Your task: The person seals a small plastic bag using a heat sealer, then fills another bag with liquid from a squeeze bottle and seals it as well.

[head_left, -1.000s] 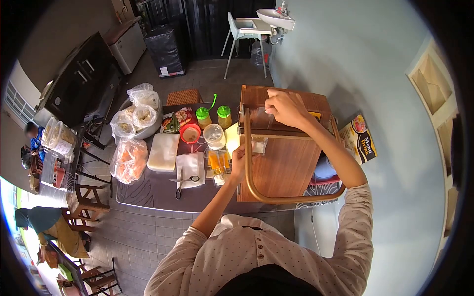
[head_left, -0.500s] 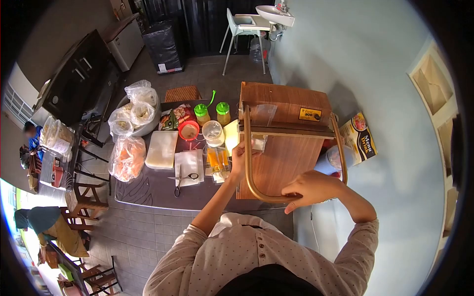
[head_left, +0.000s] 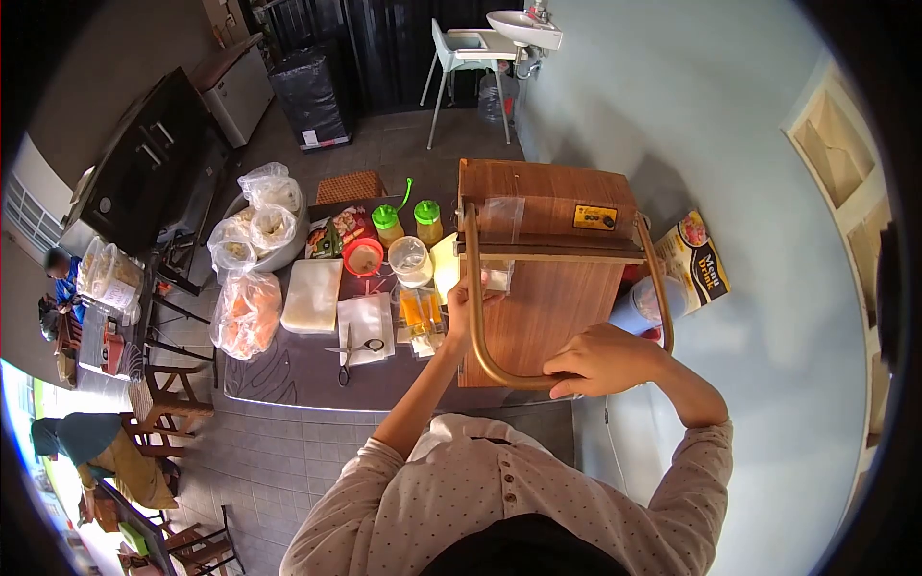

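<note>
A wood-panelled sealing machine (head_left: 552, 312) with a small yellow control panel (head_left: 595, 218) stands at the right of the table. Its U-shaped brass-coloured handle bar (head_left: 474, 288) reaches toward me. My right hand (head_left: 607, 361) is closed around the front of that bar. At the machine's left edge, my left hand (head_left: 465, 305) pinches a small clear plastic bag (head_left: 498, 276) lying along the sealing ledge; its fingertips are partly hidden behind the bar. Just left of this hand lie filled orange sachets (head_left: 420, 309). Scissors (head_left: 357, 348) rest on flat clear bags (head_left: 369, 317).
Green-capped squeeze bottles (head_left: 428, 221), a red bowl (head_left: 363, 257), a clear tub (head_left: 410, 261) and a stack of plastic sheets (head_left: 312, 296) crowd the table. Bulging bags (head_left: 248, 312) sit at left. A menu board (head_left: 698, 257) leans by the wall. Other people are at far left.
My right thumb has curled in under the handle bar, tightening the grip. My left hand stays at the plastic bag. The whole view has shifted slightly.
</note>
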The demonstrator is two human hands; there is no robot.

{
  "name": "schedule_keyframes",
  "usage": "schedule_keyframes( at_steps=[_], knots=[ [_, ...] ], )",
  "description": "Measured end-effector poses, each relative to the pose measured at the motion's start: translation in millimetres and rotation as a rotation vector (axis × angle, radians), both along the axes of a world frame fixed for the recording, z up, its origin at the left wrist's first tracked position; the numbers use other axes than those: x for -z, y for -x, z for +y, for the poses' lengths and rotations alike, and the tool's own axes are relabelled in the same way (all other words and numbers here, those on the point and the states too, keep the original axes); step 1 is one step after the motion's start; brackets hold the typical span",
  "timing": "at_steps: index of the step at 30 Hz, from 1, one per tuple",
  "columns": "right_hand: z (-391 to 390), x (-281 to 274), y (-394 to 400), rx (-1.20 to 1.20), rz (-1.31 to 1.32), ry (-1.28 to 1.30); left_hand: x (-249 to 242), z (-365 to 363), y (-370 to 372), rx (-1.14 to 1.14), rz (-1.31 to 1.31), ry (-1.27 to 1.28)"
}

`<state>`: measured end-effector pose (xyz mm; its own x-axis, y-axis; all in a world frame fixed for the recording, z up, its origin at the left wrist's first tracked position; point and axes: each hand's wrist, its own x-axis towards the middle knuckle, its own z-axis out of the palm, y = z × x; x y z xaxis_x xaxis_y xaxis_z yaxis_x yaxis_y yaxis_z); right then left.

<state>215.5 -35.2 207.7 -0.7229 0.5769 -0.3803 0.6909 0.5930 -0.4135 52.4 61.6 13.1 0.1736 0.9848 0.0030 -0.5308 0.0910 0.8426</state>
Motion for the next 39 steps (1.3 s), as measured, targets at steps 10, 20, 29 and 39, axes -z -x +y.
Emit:
schedule_keyframes(
  at_steps=[10, 20, 29, 39],
  knots=[
    [2, 2, 1, 0.005, 0.021, 0.046, 1, 0, -2, -0.013, 0.017, 0.012],
    [6, -1, 3, -0.011, -0.016, 0.086, 2, 1, -3, -0.008, 0.035, -0.012],
    [32, -9, -1, 0.169, 0.285, -0.027, 3, 1, -4, -0.017, 0.028, 0.017],
    [168, 51, -8, 0.321, 0.429, -0.505, -3, -1, -4, -0.036, 0.032, 0.019]
  ],
)
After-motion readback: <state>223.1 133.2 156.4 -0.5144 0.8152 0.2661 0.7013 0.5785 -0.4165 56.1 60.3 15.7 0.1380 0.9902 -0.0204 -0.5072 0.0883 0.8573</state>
